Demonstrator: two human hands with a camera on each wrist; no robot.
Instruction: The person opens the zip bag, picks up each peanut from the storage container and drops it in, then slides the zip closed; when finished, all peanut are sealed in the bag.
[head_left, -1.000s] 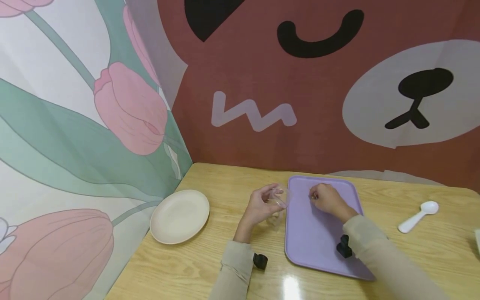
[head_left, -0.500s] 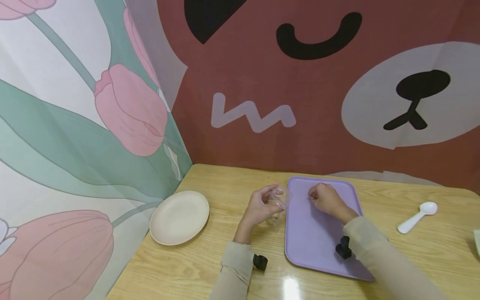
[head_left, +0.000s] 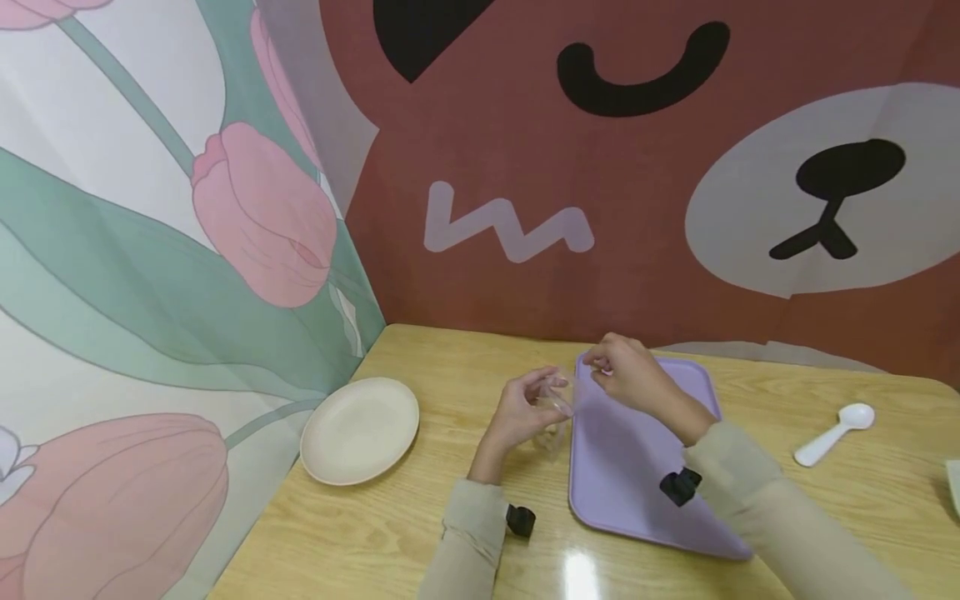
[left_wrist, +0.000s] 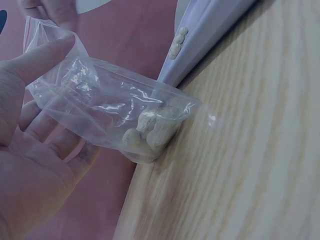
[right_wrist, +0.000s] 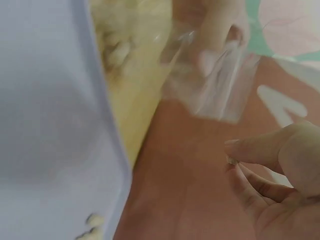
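Observation:
My left hand (head_left: 521,410) grips a clear zip bag (left_wrist: 107,95) by its upper part, thumb on one side and fingers on the other. Several unshelled peanuts (left_wrist: 152,131) lie in the bag's bottom end, which hangs low by the wooden table. My right hand (head_left: 630,371) is raised over the far left corner of the purple tray (head_left: 630,483), close to the bag's mouth. Between its thumb and forefinger it pinches a peanut (right_wrist: 232,160), of which only a small pale bit shows. Another peanut (left_wrist: 177,43) lies on the tray near its edge.
A cream plate (head_left: 360,431) sits on the table at the left. To the right of the tray lies a white spoon (head_left: 836,434). A pale object (head_left: 954,487) is cut off at the right edge of the head view. Printed cloth (head_left: 510,300) hangs behind the table.
From above the tray's middle, my right hand has moved left and away from me, nearer the bag. My left hand has kept the bag in nearly the same spot.

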